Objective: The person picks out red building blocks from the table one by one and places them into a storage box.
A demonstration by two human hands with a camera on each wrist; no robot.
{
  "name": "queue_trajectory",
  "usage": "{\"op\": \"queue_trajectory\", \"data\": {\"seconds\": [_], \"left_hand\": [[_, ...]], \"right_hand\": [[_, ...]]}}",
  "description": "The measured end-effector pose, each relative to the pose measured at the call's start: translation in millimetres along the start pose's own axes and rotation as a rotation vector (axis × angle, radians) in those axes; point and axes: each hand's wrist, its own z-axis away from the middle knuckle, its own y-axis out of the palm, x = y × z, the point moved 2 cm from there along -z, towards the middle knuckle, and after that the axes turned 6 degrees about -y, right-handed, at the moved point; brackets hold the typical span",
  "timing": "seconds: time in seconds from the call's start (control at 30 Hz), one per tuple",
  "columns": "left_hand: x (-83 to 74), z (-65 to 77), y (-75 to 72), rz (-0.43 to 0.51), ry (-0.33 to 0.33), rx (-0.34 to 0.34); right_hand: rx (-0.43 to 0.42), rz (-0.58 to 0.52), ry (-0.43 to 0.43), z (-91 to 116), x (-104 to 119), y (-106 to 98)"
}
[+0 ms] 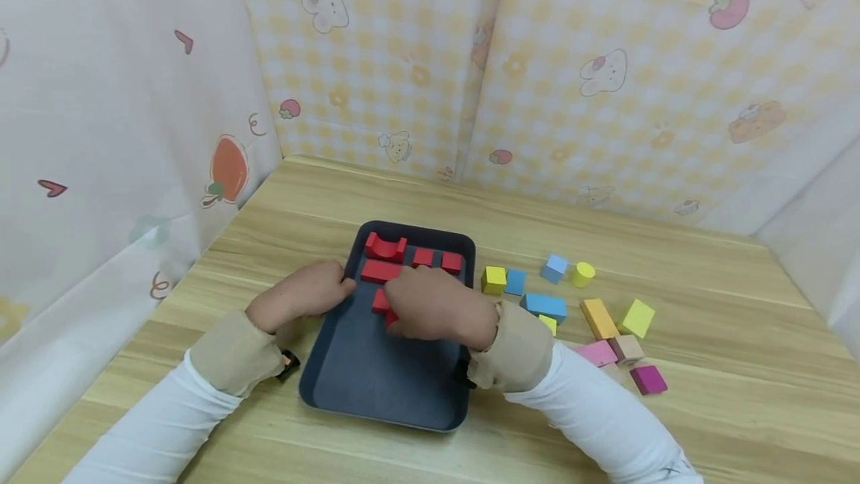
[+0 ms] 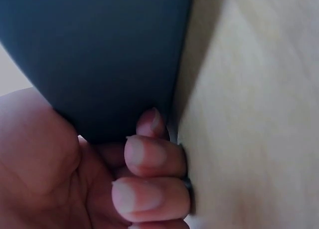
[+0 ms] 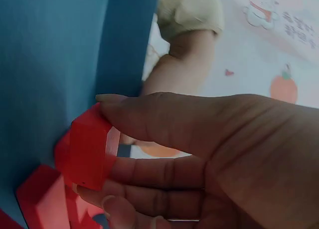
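A dark shallow tray (image 1: pixel 383 387) lies on the table with several red wooden blocks towards its far end. My left hand (image 1: pixel 302 291) grips its left side, fingers curled against the outer wall in the left wrist view. Inside the tray, my right hand (image 1: pixel 440 305) pinches a red block (image 3: pixel 89 149) between thumb and fingers. Another red block (image 1: pixel 380 300) sits right beside those fingertips. Farther back are a long red block (image 1: pixel 381 271), a red arch-cut block (image 1: pixel 386 254) and two small red blocks, one of them a cube (image 1: pixel 452 263). The right hand covers part of the tray.
Right of the tray, loose blocks lie scattered on the wooden table (image 1: pixel 732 334): a yellow cube (image 1: pixel 493 280), a blue block (image 1: pixel 545 307), an orange block (image 1: pixel 599 318), a yellow cylinder (image 1: pixel 583 274), a magenta block (image 1: pixel 649 379) and others. A patterned curtain (image 1: pixel 376 81) hangs behind.
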Motion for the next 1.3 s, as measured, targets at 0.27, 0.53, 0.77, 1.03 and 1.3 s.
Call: {"op": "queue_trajectory", "data": {"seconds": [0.27,0.53,0.77,1.03,1.3], "left_hand": [[-0.9,-0.7,0.8,0.009,0.009,0.010],[-1.0,-2.2,0.9,-0.022,0.029,0.000],[-0.2,-3.8,1.4,-0.016,0.029,-0.003],[-1.4,-3.1,1.7,0.002,0.035,0.003],[-0.6,8.9,-4.5,0.046,0.042,0.077]], "right_hand": [[0.032,0.014,-0.027,-7,4,12],[0.050,0.067,-0.029,-7,8,19],[0.061,0.082,-0.022,-6,12,20],[0.037,-0.011,0.010,1,11,15],[-0.203,-0.001,-0.018,45,-9,-11]]}}
